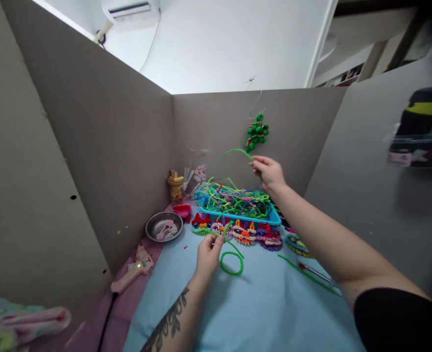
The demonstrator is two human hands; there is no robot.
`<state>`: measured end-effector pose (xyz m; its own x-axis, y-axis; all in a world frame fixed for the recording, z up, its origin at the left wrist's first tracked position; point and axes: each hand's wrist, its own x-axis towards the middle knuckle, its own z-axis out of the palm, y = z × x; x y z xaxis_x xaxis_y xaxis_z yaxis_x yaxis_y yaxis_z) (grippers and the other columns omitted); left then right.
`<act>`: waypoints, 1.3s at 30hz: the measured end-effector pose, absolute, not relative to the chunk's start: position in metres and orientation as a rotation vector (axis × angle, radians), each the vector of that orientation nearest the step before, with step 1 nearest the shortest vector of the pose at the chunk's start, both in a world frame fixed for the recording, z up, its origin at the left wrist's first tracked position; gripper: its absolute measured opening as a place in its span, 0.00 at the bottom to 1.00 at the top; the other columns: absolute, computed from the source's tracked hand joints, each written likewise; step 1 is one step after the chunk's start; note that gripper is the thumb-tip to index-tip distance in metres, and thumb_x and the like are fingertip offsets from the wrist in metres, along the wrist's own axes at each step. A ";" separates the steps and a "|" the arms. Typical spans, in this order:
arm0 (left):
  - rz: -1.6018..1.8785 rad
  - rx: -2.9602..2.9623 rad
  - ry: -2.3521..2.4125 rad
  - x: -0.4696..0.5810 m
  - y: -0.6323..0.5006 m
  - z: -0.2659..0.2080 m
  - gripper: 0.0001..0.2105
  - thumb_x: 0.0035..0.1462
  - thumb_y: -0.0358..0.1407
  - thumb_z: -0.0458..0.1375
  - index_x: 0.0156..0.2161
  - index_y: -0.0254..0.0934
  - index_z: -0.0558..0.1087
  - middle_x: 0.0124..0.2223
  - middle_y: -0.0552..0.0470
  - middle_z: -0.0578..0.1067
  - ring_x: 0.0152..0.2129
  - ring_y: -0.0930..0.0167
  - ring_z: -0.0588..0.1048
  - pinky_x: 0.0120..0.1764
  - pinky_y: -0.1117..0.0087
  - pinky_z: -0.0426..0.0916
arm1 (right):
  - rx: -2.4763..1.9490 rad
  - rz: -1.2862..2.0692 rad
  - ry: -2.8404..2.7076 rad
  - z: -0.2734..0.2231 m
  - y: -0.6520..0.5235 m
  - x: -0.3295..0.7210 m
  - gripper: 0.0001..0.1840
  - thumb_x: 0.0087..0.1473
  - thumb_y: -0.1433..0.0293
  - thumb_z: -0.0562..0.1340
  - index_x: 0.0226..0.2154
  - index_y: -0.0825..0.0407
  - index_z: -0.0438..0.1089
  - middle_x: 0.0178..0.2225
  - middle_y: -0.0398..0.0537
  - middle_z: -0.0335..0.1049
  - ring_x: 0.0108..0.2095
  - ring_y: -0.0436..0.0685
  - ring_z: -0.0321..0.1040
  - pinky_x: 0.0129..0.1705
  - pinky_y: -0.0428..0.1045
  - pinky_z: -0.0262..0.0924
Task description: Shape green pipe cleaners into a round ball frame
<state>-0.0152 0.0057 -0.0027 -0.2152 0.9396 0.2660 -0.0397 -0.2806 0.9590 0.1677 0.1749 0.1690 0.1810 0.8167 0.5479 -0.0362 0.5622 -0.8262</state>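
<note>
Through my feed I see the left hand pinching green stems in front of the blue basket, perhaps the loop too, while the right hand pinches another stem above that basket, whose free end could snag its tangled stems if lowered carelessly.

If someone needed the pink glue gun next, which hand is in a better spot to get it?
Probably the left hand: it's nearer the glue gun, which lies to its left. The right hand is raised, farther over to the right. Both hold green stems, so either would need freeing first.
</note>
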 end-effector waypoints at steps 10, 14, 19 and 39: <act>1.559 0.639 0.620 -0.020 0.008 0.012 0.13 0.40 0.40 0.65 0.26 0.35 0.66 0.44 0.47 0.74 0.41 0.67 0.71 0.43 0.66 0.62 | -0.949 0.658 -2.332 0.017 0.007 0.181 0.14 0.47 0.76 0.54 0.32 0.51 0.74 0.32 0.47 0.75 0.33 0.54 0.71 0.37 0.47 0.62; 1.568 0.683 0.692 -0.021 0.009 0.011 0.13 0.40 0.41 0.65 0.27 0.34 0.68 0.35 0.49 0.76 0.34 0.70 0.72 0.40 0.69 0.63 | -1.126 0.470 -2.502 0.010 0.003 0.211 0.17 0.45 0.78 0.53 0.33 0.50 0.74 0.33 0.47 0.74 0.34 0.55 0.70 0.38 0.47 0.60; 1.502 0.776 0.737 -0.011 0.008 0.006 0.15 0.39 0.42 0.65 0.24 0.32 0.68 0.26 0.52 0.72 0.24 0.75 0.69 0.32 0.73 0.62 | -1.192 0.503 -2.553 0.014 0.007 0.223 0.19 0.43 0.78 0.53 0.37 0.50 0.71 0.30 0.46 0.74 0.31 0.53 0.69 0.35 0.46 0.58; 1.669 1.126 1.188 -0.005 0.009 0.001 0.15 0.45 0.46 0.59 0.23 0.34 0.66 0.20 0.55 0.68 0.19 0.75 0.66 0.26 0.74 0.60 | -0.879 0.980 -1.576 0.019 -0.006 0.175 0.11 0.47 0.63 0.61 0.31 0.52 0.71 0.34 0.48 0.66 0.28 0.50 0.62 0.31 0.47 0.59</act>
